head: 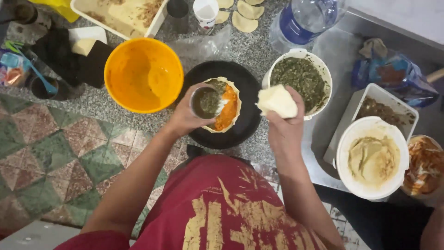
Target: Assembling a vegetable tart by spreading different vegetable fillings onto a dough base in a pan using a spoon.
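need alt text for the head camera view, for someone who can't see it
Seen from above, a person's left hand tips a small metal cup of green filling onto a dough round on a black pan, while the right hand holds a pale dough piece. An orange bowl and tubs of fillings stand around.

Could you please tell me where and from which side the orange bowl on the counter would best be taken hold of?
Probably by the rim of the orange bowl, on its near-left edge. It sits upright and open, round with no handle, so only the rim offers a pinch. That side faces bare counter; the black pan crowds its right, and the left hand is close by.
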